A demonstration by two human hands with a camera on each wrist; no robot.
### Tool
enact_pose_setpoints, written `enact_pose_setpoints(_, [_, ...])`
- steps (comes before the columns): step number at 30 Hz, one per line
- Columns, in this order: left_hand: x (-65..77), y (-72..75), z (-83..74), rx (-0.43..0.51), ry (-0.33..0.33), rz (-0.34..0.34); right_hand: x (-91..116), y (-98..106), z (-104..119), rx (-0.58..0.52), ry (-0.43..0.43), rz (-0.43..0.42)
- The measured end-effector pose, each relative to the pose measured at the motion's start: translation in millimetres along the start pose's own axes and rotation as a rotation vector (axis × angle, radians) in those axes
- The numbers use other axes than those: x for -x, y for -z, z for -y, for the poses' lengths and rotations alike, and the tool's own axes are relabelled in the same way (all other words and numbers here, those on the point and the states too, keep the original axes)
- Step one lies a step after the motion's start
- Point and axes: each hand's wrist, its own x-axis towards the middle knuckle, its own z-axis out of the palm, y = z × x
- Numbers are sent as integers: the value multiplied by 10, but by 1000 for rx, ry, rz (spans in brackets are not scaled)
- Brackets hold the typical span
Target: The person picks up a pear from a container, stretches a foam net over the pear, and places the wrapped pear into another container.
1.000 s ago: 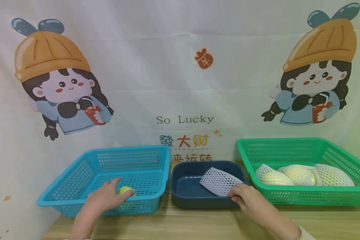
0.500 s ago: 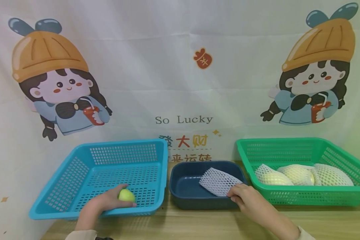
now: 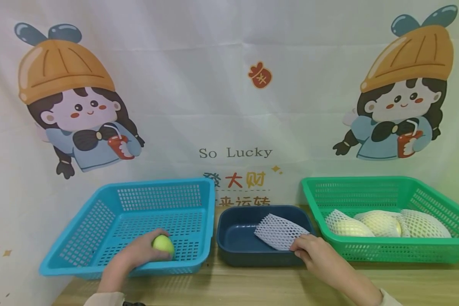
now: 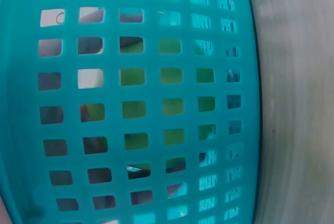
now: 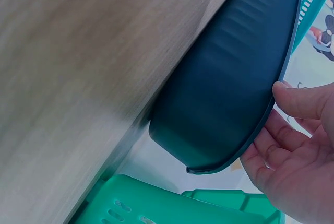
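Note:
A round yellow-green fruit (image 3: 163, 245) is in my left hand (image 3: 142, 250), over the front part of the blue basket (image 3: 124, 187). The fingers curl round its far side and the thumb lies on the near side. In the left wrist view the basket wall (image 4: 112, 91) covers most of the hand; green shows through its holes. My right hand (image 5: 297, 145) grips the rim of the dark blue dish (image 5: 224, 78), thumb outside and fingers beyond the edge. Inside that dish a white foam net sleeve (image 3: 279, 231) lies, one end by my right fingers.
At the right stands a green basket (image 3: 367, 246) with several pale yellow fruits in foam nets (image 3: 380, 223). All the containers stand in a row on a wooden table (image 3: 260, 284). A printed cloth (image 3: 229, 106) hangs behind them.
The blue basket's front has dropped and come nearer since a second ago. My left hand has closed round the fruit and raised it slightly. My right hand has stayed put.

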Motion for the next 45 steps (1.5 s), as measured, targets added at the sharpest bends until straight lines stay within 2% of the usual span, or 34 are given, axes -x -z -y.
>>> enact_pose_setpoints(4, [-32, 32, -21, -67, -43, -112, 0, -2, -1, 1, -3, 2])
enact_pose_setpoints(9, [-53, 57, -67, -164, -51, -282, -2, -2, 0, 1, -2, 3])
enact_pose_setpoints(14, [-66, 53, -99, -157, -99, -393, 6, -1, -1, 2, -2, 5])
enact_pose_setpoints(19, [-62, 40, -120, -138, -142, -468, 10, -3, -5, 2, 2, 1])
enact_pose_setpoints(24, [-55, -15, -203, -97, -174, -467, 12, -2, -9, 2, 3, -3])
enact_pose_setpoints(29, [-45, -151, -391, -59, -203, -426, 11, -3, -10, -5, 3, 4])
enact_pose_setpoints(35, [-49, -356, -599, -88, -180, -418, 10, -10, -11, -7, 21, -14])
enact_pose_setpoints(41, [-59, -445, -627, -137, -156, -456, 8, -15, -12, -9, 32, -22])
enact_pose_setpoints(45, [-64, -442, -614, -148, -170, -445, 12, -14, -16, -9, 16, -13])
